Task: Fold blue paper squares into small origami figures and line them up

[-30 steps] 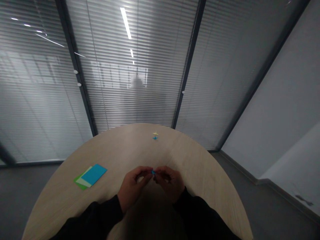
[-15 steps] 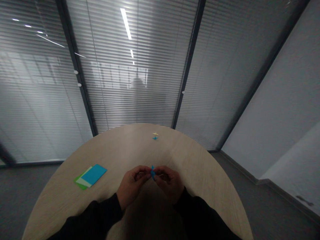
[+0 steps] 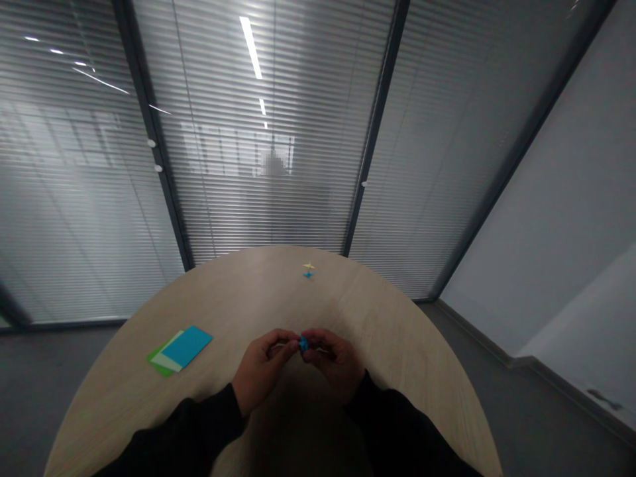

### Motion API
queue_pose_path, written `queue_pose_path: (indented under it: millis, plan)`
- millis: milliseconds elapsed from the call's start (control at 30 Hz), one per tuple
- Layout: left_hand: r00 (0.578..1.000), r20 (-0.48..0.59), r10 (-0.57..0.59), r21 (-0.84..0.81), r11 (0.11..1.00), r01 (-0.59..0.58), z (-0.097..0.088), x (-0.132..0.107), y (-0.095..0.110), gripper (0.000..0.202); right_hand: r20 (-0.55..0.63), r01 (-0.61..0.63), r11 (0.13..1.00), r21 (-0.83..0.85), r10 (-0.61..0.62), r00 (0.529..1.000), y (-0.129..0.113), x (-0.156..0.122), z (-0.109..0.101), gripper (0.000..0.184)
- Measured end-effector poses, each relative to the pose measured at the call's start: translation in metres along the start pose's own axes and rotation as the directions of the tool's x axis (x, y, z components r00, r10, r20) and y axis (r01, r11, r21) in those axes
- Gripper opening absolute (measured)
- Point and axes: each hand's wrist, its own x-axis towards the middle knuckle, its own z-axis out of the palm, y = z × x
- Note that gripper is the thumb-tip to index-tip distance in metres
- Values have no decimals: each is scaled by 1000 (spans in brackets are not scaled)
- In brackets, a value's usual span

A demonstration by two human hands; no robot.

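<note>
Left hand [image 3: 259, 371] and right hand [image 3: 340, 366] both pinched on small blue piece [image 3: 303, 344] (exact shape too small to tell), over middle part of table [image 3: 397, 344]. Overlapping paper sheets [image 3: 187, 347]: table's left side. Yellow figure [image 3: 309, 265], blue figure [image 3: 308, 274]: near table's far edge, close together.

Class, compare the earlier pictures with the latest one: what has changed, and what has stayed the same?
The small blue piece between the left hand and right hand looked tall half a second ago; now it looks compact, its upper tip lower. Nothing was let go. The paper stack, yellow figure and blue figure stayed put.
</note>
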Motion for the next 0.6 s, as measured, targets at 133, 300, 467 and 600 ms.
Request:
queue_pose_path:
  millis: [133, 300, 467, 600]
  plan:
    - [1000, -22, 13, 70, 997, -12, 0, 1, -1, 26, -3, 5, 1000, -16, -5, 1000, -3, -3, 5, 25]
    - [997, -55, 61, 132, 990, -53, 2, 1, 1, 23, -25, 17, 999, -28, -18, 1000, -9, -5, 10, 27]
    - [983, -81, 166, 279, 950, -138, 4, -1, -1, 17, -128, -28, 994, -103, 15, 992, -7, -2, 10, 23]
    - [989, -71, 131, 180, 977, -117, 6, 0, -3, 15, -161, -14, 989, -146, -10, 987, -5, -1, 11, 25]
